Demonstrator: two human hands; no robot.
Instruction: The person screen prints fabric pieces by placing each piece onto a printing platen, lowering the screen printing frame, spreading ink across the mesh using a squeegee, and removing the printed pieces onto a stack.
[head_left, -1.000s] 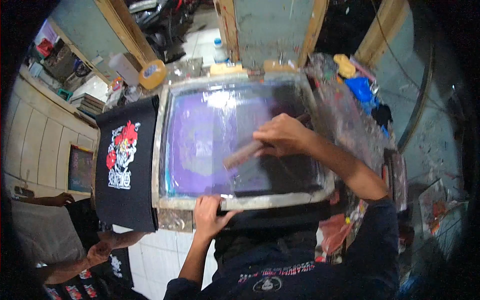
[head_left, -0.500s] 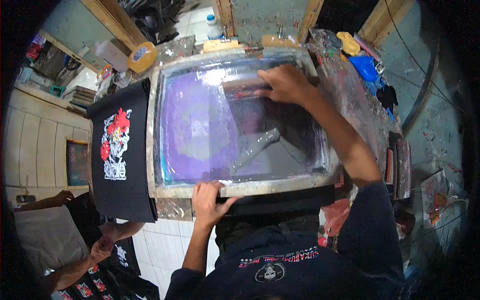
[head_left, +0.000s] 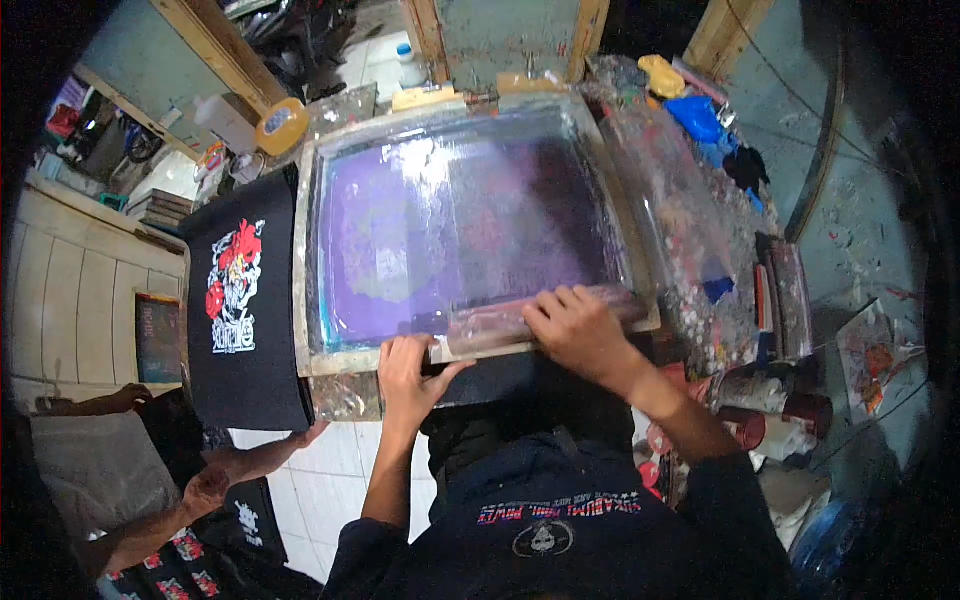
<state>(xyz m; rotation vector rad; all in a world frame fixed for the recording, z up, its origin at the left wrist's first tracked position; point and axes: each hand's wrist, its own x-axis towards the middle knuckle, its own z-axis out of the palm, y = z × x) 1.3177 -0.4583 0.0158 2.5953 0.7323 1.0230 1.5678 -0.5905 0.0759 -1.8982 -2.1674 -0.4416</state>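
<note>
A wooden-framed printing screen (head_left: pixel 307 250) with a purple, partly see-through mesh lies in front of me. My left hand (head_left: pixel 404 378) grips the near rim of the frame, thumb along its front side. My right hand (head_left: pixel 582 335) is closed around a long squeegee (head_left: pixel 488 326), lying across the near end of the mesh. Its blade edge and any ink under it are hidden. Dark fabric (head_left: pixel 510 385) shows below the front rim. Left of the frame lies a black cloth (head_left: pixel 262 375) with a red and white print (head_left: pixel 235 285).
Yellow tape roll (head_left: pixel 281 126) and hinge clamps (head_left: pixel 424 98) sit at the back. Blue and yellow bundles (head_left: pixel 692 118) lie far right on the stained table (head_left: pixel 680 240). Another person's arm (head_left: pixel 215 480) reaches in at lower left, near printed cloths. Cans (head_left: pixel 742 428) stand at lower right.
My right hand has drawn the squeegee from the far part of the mesh to the near rim. The grey ink streak no longer shows. My left hand stays on the frame.
</note>
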